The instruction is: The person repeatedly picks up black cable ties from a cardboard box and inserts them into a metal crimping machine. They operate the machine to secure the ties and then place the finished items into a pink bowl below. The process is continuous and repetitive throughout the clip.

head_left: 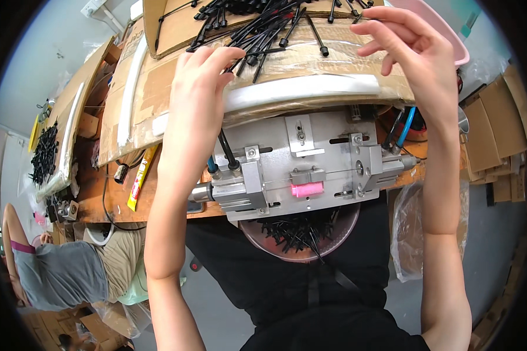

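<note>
Beyond the metal fixture (301, 169), on the cardboard tray (310, 70), lies the heap of black pin parts (263, 26). The left hand (199, 88) rests on it, fingers curled loosely; whether they grip a part cannot be told. The right hand (413, 50) hovers part-open, apparently pinching a thin piece. Risk: a sweeping forearm may knock parts off the tray's near edge. Below the fixture, a bowl (298, 234) holds more parts; a pink insert (307, 189) sits in its centre.

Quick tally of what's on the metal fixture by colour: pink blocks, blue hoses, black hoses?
Pink block: 1
Blue hoses: 2
Black hose: 1
Total: 4
A further hose beside the right blue one is too hidden to count.
</note>
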